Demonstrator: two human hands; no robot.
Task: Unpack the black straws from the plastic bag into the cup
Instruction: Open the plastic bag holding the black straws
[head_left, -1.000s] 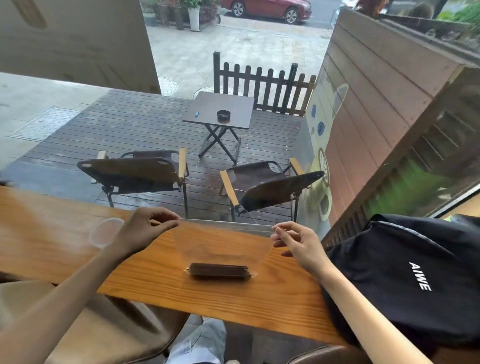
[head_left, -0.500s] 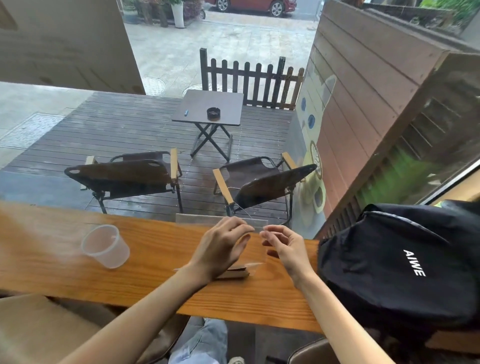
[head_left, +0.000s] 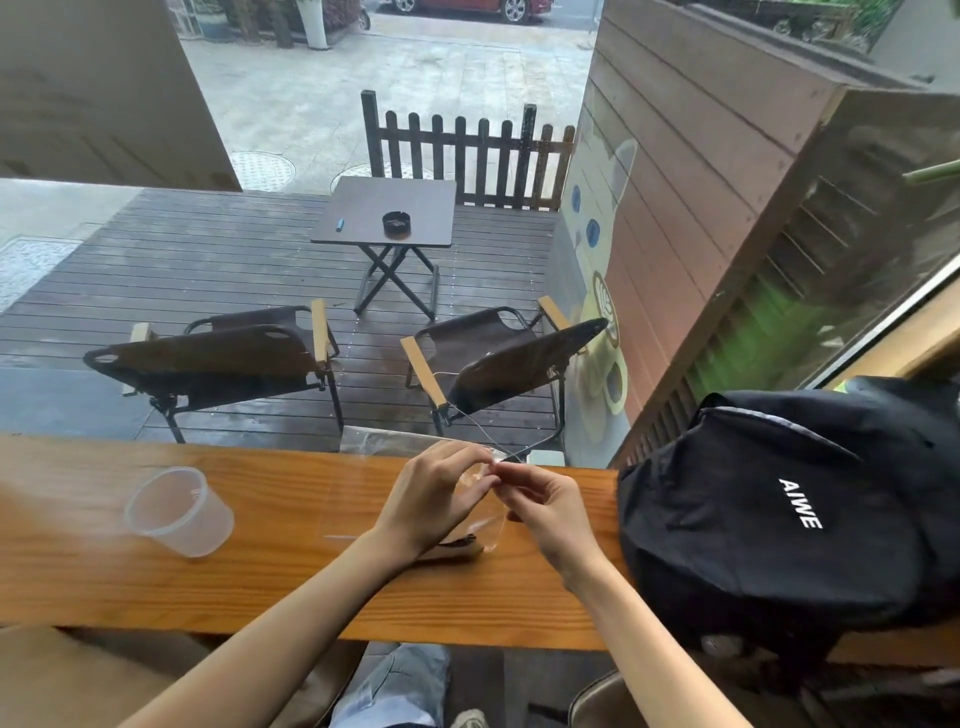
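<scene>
Toward the left end of the wooden surface (head_left: 291, 587) lies the clear plastic cup (head_left: 179, 512), tipped on its side with nothing in it, well apart from the hands. Moving right, the left hand (head_left: 434, 501) has come in from the bag's left corner, where it was a second ago, and now meets the right hand (head_left: 545, 506) near the far edge; both pinch the top of the clear plastic bag (head_left: 485, 512) with curled fingertips, touching each other at the bag's mouth. That shift suggests the bag is being pulled open rather than simply held up, so the unpacking looks barely begun. The black straws (head_left: 454, 545) remain bundled at the bottom of the bag, resting on the surface just below and between the hands, partly hidden by the left wrist. At the right end sits a black backpack (head_left: 779, 509).
</scene>
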